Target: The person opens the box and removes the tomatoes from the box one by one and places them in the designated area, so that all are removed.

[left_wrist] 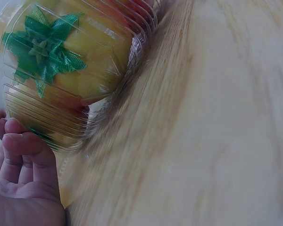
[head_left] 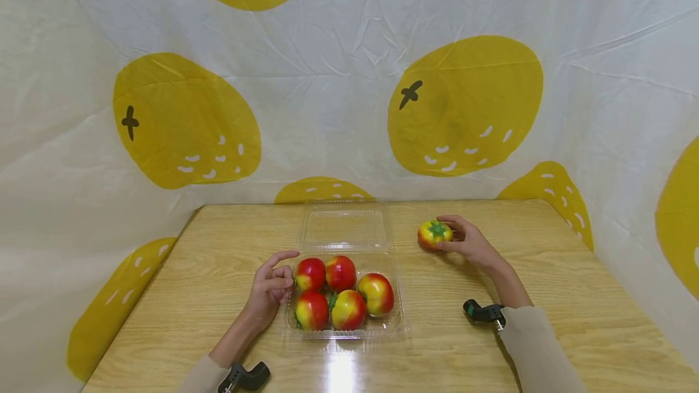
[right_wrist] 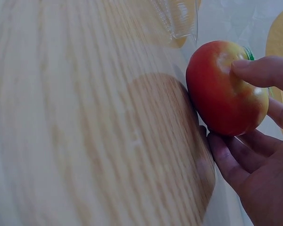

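Note:
An open clear plastic box (head_left: 401,314) lies on the wooden table, holding several red-and-yellow artificial tomatoes (head_left: 377,294). At its left rim, the left hand (head_left: 267,290) pinches the edge with bent fingertips, while its index finger stretches toward the back corner. The left wrist view shows a green calyx (left_wrist: 40,49) through the box's ribbed wall. Right of the box, the right hand (head_left: 472,246) holds another artificial tomato (head_left: 431,236) between thumb and fingers, calyx up. In the right wrist view this tomato (right_wrist: 221,89) is at the table surface; whether it touches is unclear.
The box's clear lid (head_left: 345,228) is folded back toward the rear table edge. Behind the wooden table (head_left: 229,241) hangs a pale cloth (head_left: 327,120) printed with yellow fruit. Black wrist devices (head_left: 483,312) are worn on both forearms.

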A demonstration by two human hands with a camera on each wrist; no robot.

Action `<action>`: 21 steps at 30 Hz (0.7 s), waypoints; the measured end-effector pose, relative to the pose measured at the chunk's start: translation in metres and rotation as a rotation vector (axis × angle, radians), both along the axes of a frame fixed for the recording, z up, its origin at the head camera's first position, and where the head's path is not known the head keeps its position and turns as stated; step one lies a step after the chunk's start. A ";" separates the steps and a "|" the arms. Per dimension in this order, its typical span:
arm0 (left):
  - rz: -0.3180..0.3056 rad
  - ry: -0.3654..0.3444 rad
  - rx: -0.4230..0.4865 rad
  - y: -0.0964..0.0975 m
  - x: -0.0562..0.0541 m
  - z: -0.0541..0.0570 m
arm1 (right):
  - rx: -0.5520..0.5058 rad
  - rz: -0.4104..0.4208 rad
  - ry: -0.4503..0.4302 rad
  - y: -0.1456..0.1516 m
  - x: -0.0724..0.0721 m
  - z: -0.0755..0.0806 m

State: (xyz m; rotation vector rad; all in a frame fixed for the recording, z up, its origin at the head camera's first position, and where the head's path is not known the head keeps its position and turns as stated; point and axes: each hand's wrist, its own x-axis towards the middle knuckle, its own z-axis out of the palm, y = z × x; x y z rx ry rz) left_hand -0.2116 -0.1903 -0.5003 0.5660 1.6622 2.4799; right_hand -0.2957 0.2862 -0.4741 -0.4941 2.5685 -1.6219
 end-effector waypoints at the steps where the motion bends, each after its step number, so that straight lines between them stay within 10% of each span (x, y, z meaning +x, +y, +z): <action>1: 0.000 -0.001 -0.001 0.000 0.000 0.000 | 0.000 0.001 -0.002 0.000 0.000 0.000; 21: 0.004 0.003 -0.010 0.000 0.001 0.000 | 0.007 -0.009 0.008 -0.002 0.003 0.003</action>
